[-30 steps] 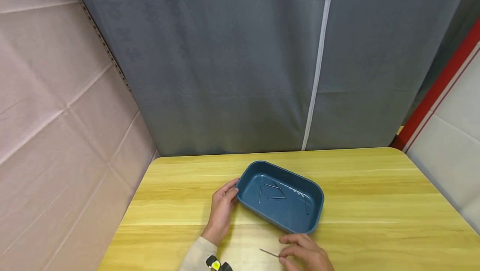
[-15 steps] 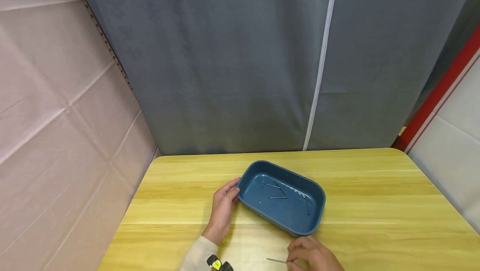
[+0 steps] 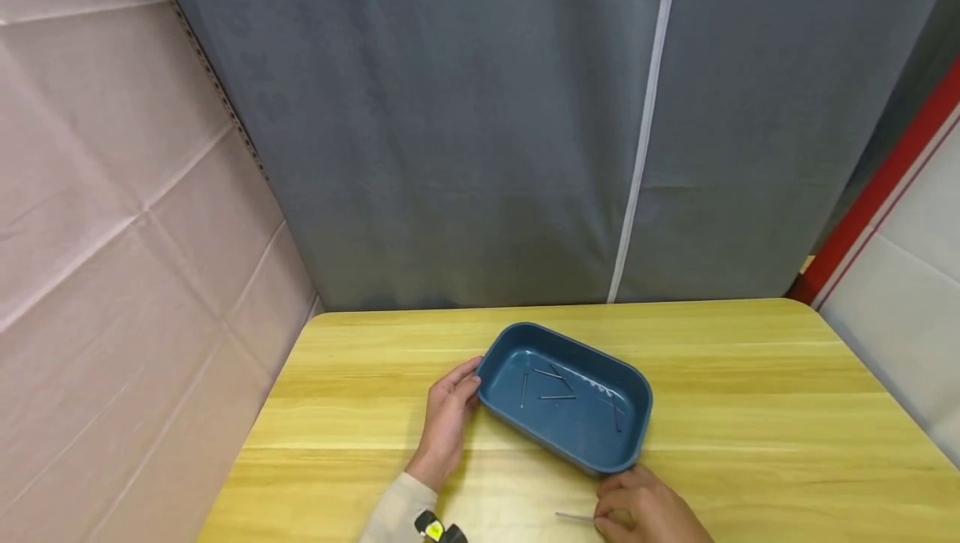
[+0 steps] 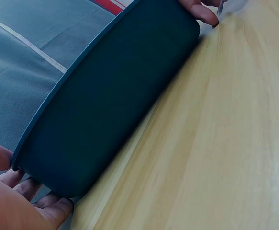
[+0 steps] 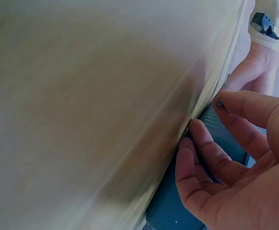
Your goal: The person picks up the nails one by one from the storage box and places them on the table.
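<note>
A dark blue rectangular tray (image 3: 555, 430) stands at an angle on the wooden table, with several thin nails (image 3: 558, 397) lying scattered on its floor. My left hand (image 3: 444, 422) grips its left end; in the left wrist view the thumb is at the rim and the fingers reach the lower edge. By the tray's near right corner, my right hand (image 3: 645, 508) pinches one nail (image 3: 573, 516) between thumb and index finger, its shank pointing left. In the right wrist view that nail's head (image 5: 219, 102) shows at the fingertips, while the other fingers lie against the tray's side.
The yellowish wooden table (image 3: 765, 409) extends to both sides of the tray. Behind it hangs a grey curtain (image 3: 450, 151) with a pale strip. A pinkish cloth wall (image 3: 135, 276) closes the left, a white panel (image 3: 915, 301) the right. A wristwatch (image 3: 435, 528) is on the left wrist.
My right hand has moved right with the pinched nail, along the near side to the tray's corner. The nail has turned nearly level in view. My left hand keeps its grip.
</note>
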### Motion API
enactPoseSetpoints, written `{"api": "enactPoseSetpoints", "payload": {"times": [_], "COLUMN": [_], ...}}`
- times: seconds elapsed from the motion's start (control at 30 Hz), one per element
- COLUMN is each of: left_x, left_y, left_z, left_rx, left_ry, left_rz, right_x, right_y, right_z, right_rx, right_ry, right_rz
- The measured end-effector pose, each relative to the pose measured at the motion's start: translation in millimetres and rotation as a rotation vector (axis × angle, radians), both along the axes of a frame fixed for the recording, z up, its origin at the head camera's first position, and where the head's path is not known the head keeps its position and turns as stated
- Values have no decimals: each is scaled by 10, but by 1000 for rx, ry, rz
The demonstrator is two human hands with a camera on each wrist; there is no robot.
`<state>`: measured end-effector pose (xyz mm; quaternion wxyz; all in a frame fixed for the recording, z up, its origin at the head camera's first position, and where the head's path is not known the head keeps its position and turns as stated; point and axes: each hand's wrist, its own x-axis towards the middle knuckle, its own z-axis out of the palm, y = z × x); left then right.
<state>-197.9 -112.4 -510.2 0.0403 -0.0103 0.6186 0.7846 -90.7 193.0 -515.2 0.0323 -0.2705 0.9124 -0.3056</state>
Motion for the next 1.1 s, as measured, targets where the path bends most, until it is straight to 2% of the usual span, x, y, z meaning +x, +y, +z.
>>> {"api": "enactPoseSetpoints", "payload": {"times": [0.23,0.43,0.53,0.73,0.93,1.1], "left_x": [5,29,26,-11,-15,-4], "left_y": [-16,-35,-35,-10,-7,-18], "left_z": [0,47,67,97,100,100], "left_rx": [-2,2,5,19,19,17], "left_ry": [6,20,22,23,17,7], "left_rz": [-3,9,12,9,13,19], "right_x": [53,82,95,130,174,221], "right_y": [20,-25,-53,-76,-92,-124], "right_z": [-67,14,62,128,203,291], "right_rx": [-34,47,87,115,58,18], "right_ry": [156,64,72,137,220,289], "right_rz": [-25,-81,-103,-128,-121,-166]}}
